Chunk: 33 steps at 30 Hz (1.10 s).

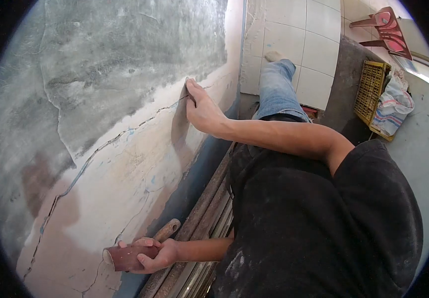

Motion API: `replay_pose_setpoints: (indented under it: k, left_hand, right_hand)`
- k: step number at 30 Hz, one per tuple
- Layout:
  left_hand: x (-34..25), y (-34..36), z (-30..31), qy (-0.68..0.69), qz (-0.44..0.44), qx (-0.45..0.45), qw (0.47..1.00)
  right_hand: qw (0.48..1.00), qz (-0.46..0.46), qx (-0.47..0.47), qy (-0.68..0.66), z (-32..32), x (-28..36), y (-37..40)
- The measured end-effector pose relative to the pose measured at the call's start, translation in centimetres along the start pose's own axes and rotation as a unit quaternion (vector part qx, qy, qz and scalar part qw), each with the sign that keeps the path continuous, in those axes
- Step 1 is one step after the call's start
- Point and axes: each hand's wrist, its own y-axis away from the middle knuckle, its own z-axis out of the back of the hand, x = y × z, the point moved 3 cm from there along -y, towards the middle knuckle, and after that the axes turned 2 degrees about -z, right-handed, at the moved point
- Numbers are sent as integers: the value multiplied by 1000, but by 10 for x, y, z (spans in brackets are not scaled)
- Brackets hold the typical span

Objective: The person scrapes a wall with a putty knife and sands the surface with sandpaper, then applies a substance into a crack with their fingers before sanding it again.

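Observation:
My right hand (204, 111) is raised to the wall (140, 164), its fingers closed on a thin, flat piece (186, 82) seen nearly edge-on. That piece touches the wall near a long crack (92, 156) running along the pale band below the grey-green plaster. Lower down, my left hand (156, 257) grips a wooden-handled putty knife (168, 230); its handle, with a hole at the end, points up and right. In that same hand is a reddish-brown, curved piece (124, 258) with a pale edge. Whether it joins the handle is hidden by the fingers.
Long rusty bars (194, 223) lie along the foot of the wall beside my torso. White tiles (286, 39) lie beyond my leg in jeans (276, 87). At the right are a yellow crate (371, 92), a white sack (394, 102) and a red chair (388, 32).

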Motion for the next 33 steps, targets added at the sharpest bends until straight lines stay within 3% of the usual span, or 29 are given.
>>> replay_pose_setpoints:
  k: [3,6,9,12,15,18,21,24,30,33]
  left_hand:
    - [3,0,3,-11,10,-8,1000]
    - [5,0,6,-16,4,0,1000]
    - [3,-1,4,-18,-15,14,1000]
    - [2,0,2,-13,-20,7,1000]
    - [2,0,1,-13,-20,1,1000]
    - [2,0,2,-21,-28,7,999]
    - [1,0,-1,-29,-37,14,999]
    - [3,0,2,-34,-33,7,999]
    - [6,-2,3,-42,-31,-14,999]
    - [3,-1,3,-33,-26,1,999]
  right_hand:
    - [997,-17,44,55,6,6,-2]
    - [991,-97,87,15,6,23,5]
    - [988,-110,102,42,4,25,1]
    - [993,-49,65,83,0,17,2]
    - [990,-98,98,36,2,24,4]
    - [997,-8,54,60,-1,17,8]
    - [985,-110,119,-57,13,4,-7]
    - [998,-58,-3,-1,12,-8,-11]
    - [997,-14,-7,79,-3,-16,-10]
    - [991,-3,45,123,-6,-10,-4]
